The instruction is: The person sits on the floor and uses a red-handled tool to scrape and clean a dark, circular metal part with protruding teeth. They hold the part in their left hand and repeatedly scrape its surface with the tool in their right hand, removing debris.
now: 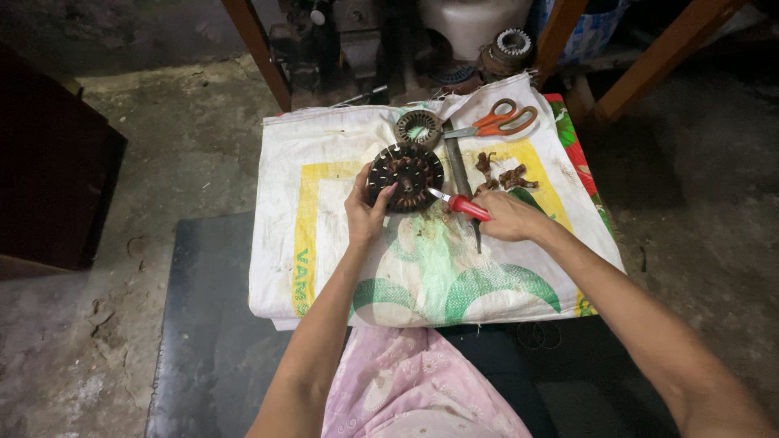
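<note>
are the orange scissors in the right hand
No, the right hand grips a red-handled tool, while the orange scissors lie untouched on the white sack beyond it.

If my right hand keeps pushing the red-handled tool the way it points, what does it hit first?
The right hand aims its red-handled tool up and left, so it likely meets the dark round wound motor stator first, which the left hand holds; the tip looks almost there.

Looking like a small motor-repair workshop: stator cores [513,42] sitting by wooden legs [258,50], bare concrete floor [162,154], sack-covered worktop [341,268].
</note>
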